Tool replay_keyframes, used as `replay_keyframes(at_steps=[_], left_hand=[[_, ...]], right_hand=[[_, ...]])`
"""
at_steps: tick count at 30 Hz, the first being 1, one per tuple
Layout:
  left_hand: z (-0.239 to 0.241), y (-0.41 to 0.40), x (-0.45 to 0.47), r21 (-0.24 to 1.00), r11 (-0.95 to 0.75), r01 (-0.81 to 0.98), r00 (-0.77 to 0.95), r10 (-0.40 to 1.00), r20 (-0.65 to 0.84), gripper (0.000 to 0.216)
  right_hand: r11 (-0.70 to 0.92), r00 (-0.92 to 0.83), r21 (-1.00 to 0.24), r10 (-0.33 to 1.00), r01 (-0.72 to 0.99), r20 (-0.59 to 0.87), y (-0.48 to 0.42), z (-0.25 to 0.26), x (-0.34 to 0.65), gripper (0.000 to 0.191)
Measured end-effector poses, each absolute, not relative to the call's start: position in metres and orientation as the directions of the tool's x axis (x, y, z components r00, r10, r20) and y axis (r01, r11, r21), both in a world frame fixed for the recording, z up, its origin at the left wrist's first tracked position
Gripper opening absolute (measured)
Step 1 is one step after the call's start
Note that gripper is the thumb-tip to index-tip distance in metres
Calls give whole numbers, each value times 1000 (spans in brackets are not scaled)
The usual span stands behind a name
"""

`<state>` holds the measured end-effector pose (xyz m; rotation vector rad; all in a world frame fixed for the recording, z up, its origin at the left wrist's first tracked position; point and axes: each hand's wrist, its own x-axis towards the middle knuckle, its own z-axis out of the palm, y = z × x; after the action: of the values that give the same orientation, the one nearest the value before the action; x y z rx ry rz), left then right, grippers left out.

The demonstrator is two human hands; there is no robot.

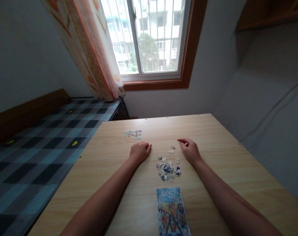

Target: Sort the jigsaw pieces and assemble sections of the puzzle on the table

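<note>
Centrally, main heap: loose jigsaw pieces (167,168), overlapping on the worktop (232,157), between my forearms; probably gathered there so that either hand can reach them.
Heap's fringe: single pieces lying flat around the pile, some pale side up, some with dark blue showing; the spread seems to make each easier to tell apart.
Far group: smaller pieces laid in rough rows (132,134), beyond my left hand and well apart from the heap, with a short row just below; I judge the gap keeps the two lots from mixing.
Stray pieces: a small pair (172,147) near my right fingertips, a pale piece (171,151) just nearer me.
Left hand (140,151): resting on the worktop, fingers curled inward, between the far group and the heap; whether anything sits inside the curl, I cannot tell.
Right hand (189,150): index finger reaching out toward the left, other fingers bent under; no piece shows in it, but the underside is hidden, so I cannot tell if it grips one.
Printed picture (172,209): colourful, face up nearest me, lettering upright from my side, presumably so I can read it at a glance.
Surroundings: checked bed (52,170) at left; curtain (94,49) and barred window (161,42) ahead, lighting the worktop.
</note>
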<state>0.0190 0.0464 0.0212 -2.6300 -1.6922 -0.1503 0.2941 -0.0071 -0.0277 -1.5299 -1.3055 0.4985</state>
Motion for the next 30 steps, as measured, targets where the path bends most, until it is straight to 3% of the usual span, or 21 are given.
replay_keyframes(at_steps=[8,15,22,30], left_hand=[[23,40,30,57,-356,933,353,934,49,39],[17,17,29,44,-346,937,337,930,145,33],[15,5,26,86,-365,927,338,913,228,25],[17,3,20,192,-423,886,372,893,252,16]], right_hand=[[49,278,-918,945,394,170,-7,-20,293,38],[66,-22,-958,998,280,63,-30,-10,306,39],[208,-293,-855,954,474,69,-72,4,309,30],[374,-388,-643,913,669,127,-87,25,301,31]])
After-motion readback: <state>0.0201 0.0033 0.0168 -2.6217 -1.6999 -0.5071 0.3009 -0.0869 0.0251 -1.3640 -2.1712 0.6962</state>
